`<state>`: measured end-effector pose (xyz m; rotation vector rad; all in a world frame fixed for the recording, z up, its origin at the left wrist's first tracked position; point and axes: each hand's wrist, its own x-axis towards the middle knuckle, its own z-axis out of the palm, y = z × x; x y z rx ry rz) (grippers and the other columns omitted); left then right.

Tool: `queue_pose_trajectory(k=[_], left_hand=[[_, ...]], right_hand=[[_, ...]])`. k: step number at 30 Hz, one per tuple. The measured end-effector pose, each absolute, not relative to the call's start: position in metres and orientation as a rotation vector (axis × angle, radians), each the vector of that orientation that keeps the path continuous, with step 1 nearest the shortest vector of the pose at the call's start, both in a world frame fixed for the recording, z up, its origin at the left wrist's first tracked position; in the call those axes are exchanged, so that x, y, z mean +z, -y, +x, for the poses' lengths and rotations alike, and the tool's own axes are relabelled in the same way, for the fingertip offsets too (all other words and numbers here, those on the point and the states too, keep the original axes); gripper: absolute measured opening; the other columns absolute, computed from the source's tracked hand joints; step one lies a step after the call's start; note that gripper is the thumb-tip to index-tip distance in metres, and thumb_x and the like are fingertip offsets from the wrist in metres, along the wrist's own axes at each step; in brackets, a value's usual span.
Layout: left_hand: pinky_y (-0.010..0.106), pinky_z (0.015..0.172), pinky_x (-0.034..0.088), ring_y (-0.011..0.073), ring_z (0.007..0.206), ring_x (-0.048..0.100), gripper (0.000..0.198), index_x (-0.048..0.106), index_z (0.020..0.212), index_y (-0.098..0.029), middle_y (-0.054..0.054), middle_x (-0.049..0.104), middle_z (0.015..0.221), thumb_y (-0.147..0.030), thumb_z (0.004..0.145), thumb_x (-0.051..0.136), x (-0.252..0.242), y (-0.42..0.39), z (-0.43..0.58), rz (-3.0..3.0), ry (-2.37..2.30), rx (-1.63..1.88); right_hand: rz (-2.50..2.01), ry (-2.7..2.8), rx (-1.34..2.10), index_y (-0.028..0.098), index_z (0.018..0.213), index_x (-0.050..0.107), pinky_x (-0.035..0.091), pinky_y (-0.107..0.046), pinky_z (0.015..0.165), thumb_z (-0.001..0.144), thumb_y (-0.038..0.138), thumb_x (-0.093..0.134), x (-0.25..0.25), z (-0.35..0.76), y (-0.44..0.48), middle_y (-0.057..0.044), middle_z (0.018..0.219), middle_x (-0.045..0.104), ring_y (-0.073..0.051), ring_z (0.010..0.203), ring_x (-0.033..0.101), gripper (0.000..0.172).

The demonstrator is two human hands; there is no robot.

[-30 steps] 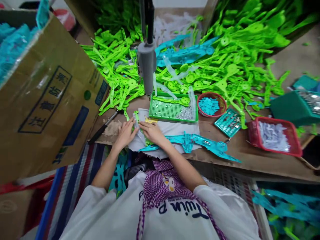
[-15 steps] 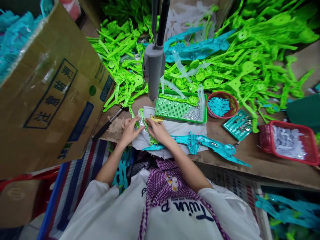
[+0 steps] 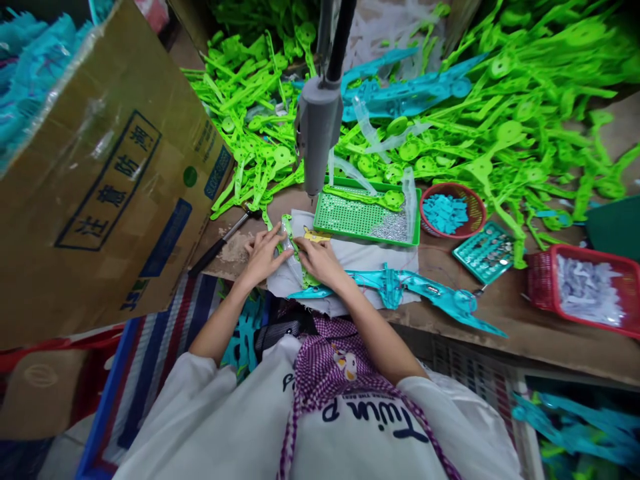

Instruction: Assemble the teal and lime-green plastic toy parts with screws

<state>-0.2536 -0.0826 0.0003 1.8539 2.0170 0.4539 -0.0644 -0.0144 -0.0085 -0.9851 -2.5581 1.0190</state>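
Observation:
My left hand (image 3: 263, 251) and my right hand (image 3: 320, 260) meet over a white cloth (image 3: 350, 263) at the bench's near edge. Between their fingertips lies a green plastic part (image 3: 293, 241) with a clear strip on it; both hands pinch it. A teal plastic shell (image 3: 425, 293) lies on the cloth just right of my right hand. A grey electric screwdriver (image 3: 316, 137) hangs straight above the hands. Behind them sits a green tray (image 3: 365, 220) of small screws.
A big heap of green parts (image 3: 480, 127) covers the back of the bench. A red bowl of blue bits (image 3: 447, 210), a teal tray (image 3: 483, 250) and a red basket (image 3: 590, 287) stand at the right. A large cardboard box (image 3: 100, 180) looms at the left; a hammer (image 3: 225, 240) lies beside it.
The view has shifted, so everything sits a little further right and lower in the frame. Both hands stay pinched on the green part, with only slight finger movement.

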Motion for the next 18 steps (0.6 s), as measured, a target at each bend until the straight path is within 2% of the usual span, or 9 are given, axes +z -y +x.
queue_pose_trajectory(k=[5,10,14,18], left_hand=[[0.055,0.109,0.032,0.0359,0.132,0.047,0.046,0.061,0.134,-0.023,0.009,0.048,0.157,-0.050,0.097,0.054,0.009,0.075,-0.259,1.956,-1.972,0.300],[0.052,0.110,0.034,0.0353,0.133,0.044,0.046,0.065,0.124,-0.022,0.007,0.052,0.154,-0.053,0.091,0.062,0.012,0.070,-0.264,1.911,-1.909,0.351],[0.058,0.111,0.030,0.0372,0.138,0.039,0.042,0.064,0.126,-0.023,0.007,0.049,0.156,-0.048,0.092,0.062,0.012,0.072,-0.260,1.881,-1.985,0.322],[0.060,0.109,0.030,0.0376,0.134,0.043,0.040,0.065,0.123,-0.024,0.007,0.052,0.154,-0.048,0.092,0.063,0.019,0.068,-0.262,1.947,-1.959,0.273]], right_hand=[[-0.981,2.555,1.011,0.018,0.138,0.048,0.037,-0.044,0.099,0.099,0.021,0.039,-0.011,-0.064,0.014,-0.015,0.133,0.069,-0.028,0.122,0.063,0.040],[-0.981,2.518,1.066,0.019,0.137,0.049,0.038,-0.045,0.100,0.098,0.019,0.035,-0.014,-0.064,0.013,-0.013,0.136,0.068,-0.028,0.123,0.063,0.042],[-0.977,2.522,1.057,0.018,0.139,0.048,0.039,-0.046,0.100,0.098,0.018,0.034,-0.014,-0.064,0.013,-0.014,0.138,0.067,-0.028,0.123,0.063,0.043],[-1.000,2.557,1.028,0.016,0.139,0.048,0.040,-0.047,0.101,0.099,0.017,0.033,-0.011,-0.065,0.014,-0.015,0.137,0.066,-0.029,0.125,0.062,0.043]])
